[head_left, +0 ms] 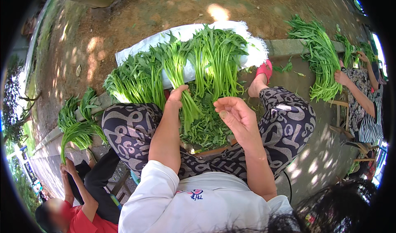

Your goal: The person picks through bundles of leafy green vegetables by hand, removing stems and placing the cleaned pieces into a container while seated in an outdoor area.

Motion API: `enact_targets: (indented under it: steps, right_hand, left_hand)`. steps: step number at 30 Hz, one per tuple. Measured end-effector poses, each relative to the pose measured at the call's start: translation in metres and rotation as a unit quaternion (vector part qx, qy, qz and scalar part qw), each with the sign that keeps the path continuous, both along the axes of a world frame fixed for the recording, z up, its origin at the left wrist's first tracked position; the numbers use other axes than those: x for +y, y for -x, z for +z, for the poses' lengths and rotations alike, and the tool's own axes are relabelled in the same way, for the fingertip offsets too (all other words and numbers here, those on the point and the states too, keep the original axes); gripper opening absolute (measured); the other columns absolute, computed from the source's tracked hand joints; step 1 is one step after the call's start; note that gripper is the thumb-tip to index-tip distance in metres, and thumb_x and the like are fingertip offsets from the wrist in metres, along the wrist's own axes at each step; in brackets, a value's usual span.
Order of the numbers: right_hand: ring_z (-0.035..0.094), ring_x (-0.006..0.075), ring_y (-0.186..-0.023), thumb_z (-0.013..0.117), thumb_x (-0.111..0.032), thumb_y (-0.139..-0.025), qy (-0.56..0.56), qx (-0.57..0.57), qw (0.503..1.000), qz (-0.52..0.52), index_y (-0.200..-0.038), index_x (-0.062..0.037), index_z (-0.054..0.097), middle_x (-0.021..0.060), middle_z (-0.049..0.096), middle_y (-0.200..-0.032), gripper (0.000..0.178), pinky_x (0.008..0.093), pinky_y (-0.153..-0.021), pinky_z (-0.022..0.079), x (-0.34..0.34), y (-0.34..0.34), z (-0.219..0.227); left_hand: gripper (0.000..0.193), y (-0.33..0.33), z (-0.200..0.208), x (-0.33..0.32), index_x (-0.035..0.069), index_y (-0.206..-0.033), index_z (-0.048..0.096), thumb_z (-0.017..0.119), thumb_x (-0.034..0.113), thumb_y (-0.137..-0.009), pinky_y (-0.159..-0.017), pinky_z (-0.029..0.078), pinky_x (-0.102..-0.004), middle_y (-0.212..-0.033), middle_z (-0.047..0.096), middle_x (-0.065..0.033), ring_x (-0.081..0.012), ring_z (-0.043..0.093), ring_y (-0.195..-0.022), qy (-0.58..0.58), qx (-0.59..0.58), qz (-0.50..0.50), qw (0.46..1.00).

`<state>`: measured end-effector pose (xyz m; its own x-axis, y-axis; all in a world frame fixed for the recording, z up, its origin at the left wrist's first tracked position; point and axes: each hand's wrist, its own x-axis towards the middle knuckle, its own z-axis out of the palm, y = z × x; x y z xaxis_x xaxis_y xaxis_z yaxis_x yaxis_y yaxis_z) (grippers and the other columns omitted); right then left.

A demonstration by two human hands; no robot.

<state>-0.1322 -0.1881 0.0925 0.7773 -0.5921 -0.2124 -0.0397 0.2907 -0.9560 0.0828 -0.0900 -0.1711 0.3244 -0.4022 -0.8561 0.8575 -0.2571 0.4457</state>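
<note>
Far left, near edge: a co-worker in a red top [78, 222], both hands on a bunch of green stems [76, 130] lying across a concrete kerb [49, 136], leaves toward the far side.

Centre left: the person's left hand [176, 96], fingers closed around a slim bundle of leafy green stems [181, 82]. Its long axis runs near to far; leaf tips point away from the person, cut ends hang down toward the lap past the wrist.

Centre, behind the bundle: a row of stacked greens [140, 78] resting on a white woven sack [251, 53], stems all near to far. Loose trimmed leaves [206, 126] fill the gap between the patterned trousers [128, 130], directly under both hands.

Centre right: right hand [233, 113], palm up, fingers spread and slightly curled, holding nothing, just beside the bundle but apart from it.

Right: a pink sandal [265, 69] on the kerb; farther right, a large heap of greens [321, 60] handled by a second co-worker [365, 97].
</note>
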Motion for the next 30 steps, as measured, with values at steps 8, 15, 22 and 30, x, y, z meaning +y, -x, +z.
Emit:
enact_targets:
  steps: [8,15,22,30]
  right_hand:
    - [0.056,0.0118,-0.096,0.059,-0.011,-0.091,0.009,0.01,1.0,0.003,-0.113,0.0019,0.054,0.0057,0.061,-0.105,0.026,0.025,-0.082,0.046,0.002,0.0,-0.002]
    - [0.056,0.0108,-0.095,0.059,-0.011,-0.092,-0.012,0.004,1.0,-0.007,-0.112,0.0021,0.054,0.0049,0.06,-0.104,0.025,0.0236,-0.083,0.046,0.001,0.002,-0.007]
    - [0.056,0.0122,-0.099,0.057,-0.007,-0.092,-0.008,0.016,1.0,0.016,-0.114,0.0019,0.053,0.0069,0.06,-0.108,0.025,0.0249,-0.088,0.045,0.001,0.003,-0.005]
    - [0.059,0.0134,-0.09,0.058,-0.01,-0.09,0.018,0.047,0.999,0.013,-0.11,0.0024,0.055,0.0079,0.062,-0.101,0.024,0.0259,-0.079,0.049,0.009,-0.021,-0.044]
  left_hand:
    - [0.029,0.012,-0.039,0.003,0.003,-0.095,0.057,0.072,0.02,-0.076,-0.065,0.046,-0.0399,-0.083,0.06,-0.008,-0.0208,0.057,-0.069,-0.082,-0.213,-0.053,0.972]
    - [0.03,-0.01,0.018,-0.001,0.005,-0.097,0.059,0.071,0.023,-0.075,-0.066,0.046,-0.0375,-0.07,0.056,-0.0046,-0.0195,0.052,-0.059,0.146,0.201,0.052,0.967]
    - [0.052,0.0,-0.035,0.023,0.0,-0.115,0.052,0.076,0.023,-0.074,-0.078,0.048,-0.041,-0.095,0.062,-0.013,-0.0271,0.059,-0.081,-0.071,-0.16,-0.022,0.984]
    - [0.091,0.012,-0.026,0.015,-0.002,-0.132,0.033,0.083,0.03,-0.063,-0.091,0.043,-0.0444,-0.126,0.046,-0.0229,-0.0354,0.049,-0.113,-0.264,-0.389,-0.133,0.873]
